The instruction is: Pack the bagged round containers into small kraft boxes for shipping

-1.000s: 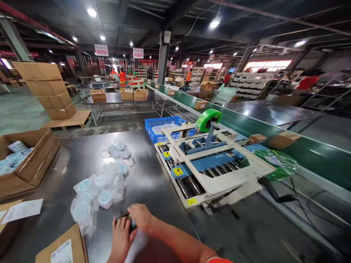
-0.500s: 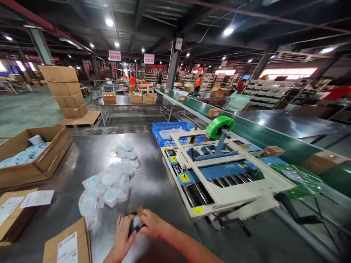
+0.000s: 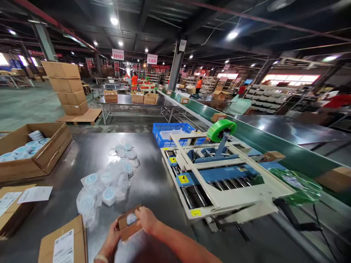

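A small cardboard box [image 3: 130, 231] is held just above the near part of the metal table, its top open. Inside it lies a small item in clear wrap [image 3: 131, 218]. My left hand [image 3: 113, 233] grips the box's left side. My right hand [image 3: 146, 219] has its fingers closed on the right upper edge. To the left of the hands, round items in clear plastic bags [image 3: 109, 195] lie in a loose pile. Flat folded cartons with a white label [image 3: 78, 233] lie at the near left.
A large open carton [image 3: 55, 155] of round packs stands at the left. A taping machine [image 3: 233, 197] with a green tape roll [image 3: 221, 130] is at the right, beside a blue crate [image 3: 157, 136] and a green conveyor belt [image 3: 249, 130].
The small box now shows clearly between my hands, tilted, with its opening in view. My hands have moved slightly apart. The camera view has shifted a little.
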The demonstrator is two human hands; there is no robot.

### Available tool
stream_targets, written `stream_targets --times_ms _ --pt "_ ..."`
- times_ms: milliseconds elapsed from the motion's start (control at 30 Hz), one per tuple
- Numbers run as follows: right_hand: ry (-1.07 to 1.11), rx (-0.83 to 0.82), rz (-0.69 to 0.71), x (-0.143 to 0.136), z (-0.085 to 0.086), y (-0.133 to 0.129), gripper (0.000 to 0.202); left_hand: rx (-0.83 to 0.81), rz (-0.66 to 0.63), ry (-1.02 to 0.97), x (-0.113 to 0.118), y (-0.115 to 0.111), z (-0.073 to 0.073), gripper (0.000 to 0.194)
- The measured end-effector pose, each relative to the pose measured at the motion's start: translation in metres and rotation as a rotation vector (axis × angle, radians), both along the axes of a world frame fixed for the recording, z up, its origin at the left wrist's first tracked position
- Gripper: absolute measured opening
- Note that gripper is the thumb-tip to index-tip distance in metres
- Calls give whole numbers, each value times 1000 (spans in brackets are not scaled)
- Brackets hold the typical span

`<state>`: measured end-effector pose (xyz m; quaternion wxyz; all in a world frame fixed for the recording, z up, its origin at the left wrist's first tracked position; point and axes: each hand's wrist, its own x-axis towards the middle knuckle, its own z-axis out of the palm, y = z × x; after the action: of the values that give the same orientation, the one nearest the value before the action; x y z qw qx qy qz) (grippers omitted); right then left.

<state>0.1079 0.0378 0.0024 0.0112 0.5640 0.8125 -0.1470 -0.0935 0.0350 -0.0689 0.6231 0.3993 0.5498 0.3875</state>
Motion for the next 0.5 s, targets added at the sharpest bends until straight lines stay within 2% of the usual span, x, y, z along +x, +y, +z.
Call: stream_targets --times_ms 67,100,167,233,300,400,433,500 --pt "-34 68 -121 -11 10 7 49 56 -105 14 -12 4 8 74" --pt "-42 89 -107 -14 15 9 57 84 -171 35 -20 5 15 70" --pt "-34 66 28 -14 21 11 63 164 -288 116 -36 7 35 62" --pt "-4 -52 167 -7 19 9 59 234 -367 237 -45 6 54 55" --pt "32 -105 214 2 9 4 72 273 -429 464 -41 3 69 56" --pt "73 -88 225 10 -9 -4 111 324 -545 947 -17 -10 78 78" --pt "85 -78 221 11 -14 -6 114 343 -574 1090 -8 -15 79 87" --pt "115 -63 200 12 -23 -7 107 384 -608 1296 6 -21 82 94"
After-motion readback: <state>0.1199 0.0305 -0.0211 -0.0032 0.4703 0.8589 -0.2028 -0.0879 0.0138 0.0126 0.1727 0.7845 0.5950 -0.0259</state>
